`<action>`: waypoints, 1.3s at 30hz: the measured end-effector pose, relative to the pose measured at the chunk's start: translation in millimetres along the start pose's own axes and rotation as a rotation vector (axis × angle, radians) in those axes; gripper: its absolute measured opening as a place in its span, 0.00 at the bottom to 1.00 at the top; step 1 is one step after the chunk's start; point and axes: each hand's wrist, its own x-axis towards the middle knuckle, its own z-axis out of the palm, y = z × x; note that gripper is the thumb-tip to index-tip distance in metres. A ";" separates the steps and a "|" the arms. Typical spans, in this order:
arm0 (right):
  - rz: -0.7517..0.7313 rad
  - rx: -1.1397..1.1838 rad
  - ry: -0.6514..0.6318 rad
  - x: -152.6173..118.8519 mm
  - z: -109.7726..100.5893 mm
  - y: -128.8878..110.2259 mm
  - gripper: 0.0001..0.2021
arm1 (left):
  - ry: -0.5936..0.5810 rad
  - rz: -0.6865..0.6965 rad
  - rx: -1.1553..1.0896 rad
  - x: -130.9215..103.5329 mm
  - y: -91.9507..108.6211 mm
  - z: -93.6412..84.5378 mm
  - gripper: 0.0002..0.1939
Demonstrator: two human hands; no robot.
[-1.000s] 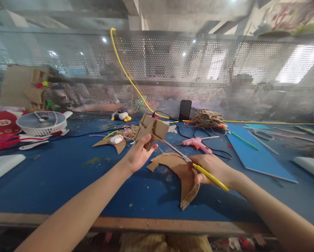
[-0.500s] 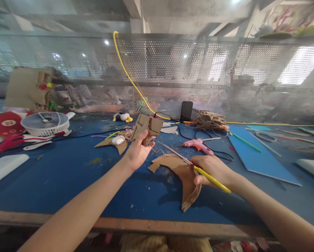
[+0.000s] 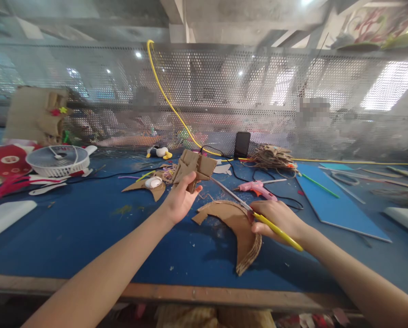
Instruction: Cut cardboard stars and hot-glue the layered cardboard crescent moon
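Observation:
My left hand (image 3: 181, 200) is closed on a small block of folded or layered cardboard (image 3: 194, 166), raised above the table with the thumb on its near side. In my right hand (image 3: 275, 221) is a yellow-handled tool with a long thin metal blade (image 3: 233, 196); whether it is a knife or edge-on scissors, I cannot tell. Its tip reaches the right lower edge of the block, though actual contact is unclear. Beneath the blade, a curved, crescent-like cardboard piece (image 3: 247, 234) with a layered rim lies on the blue table (image 3: 98, 241).
A pink glue gun (image 3: 258, 188) with a black cord lies beyond my right hand. Further back are a phone (image 3: 242, 145) and stacked cardboard scraps (image 3: 274, 157). A blue board (image 3: 337, 205) is at right, a white round basket (image 3: 58, 161) at left. Perforated metal screen (image 3: 221, 91) behind.
The cardboard block has tilted and shifted slightly right in my left hand. The blade has risen a little, its tip now close against the block's edge.

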 end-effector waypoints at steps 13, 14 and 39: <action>0.001 0.021 -0.045 0.5 2.0 1.8 0.47 | -0.055 0.181 0.291 -5.3 -5.6 0.5 0.27; 0.004 0.016 -0.045 0.5 2.1 1.7 0.47 | -0.066 0.207 0.328 -4.4 -6.6 -2.2 0.27; 0.113 -0.112 0.074 0.3 13.4 -1.1 0.27 | -0.139 0.193 0.499 -2.7 -5.7 -12.8 0.25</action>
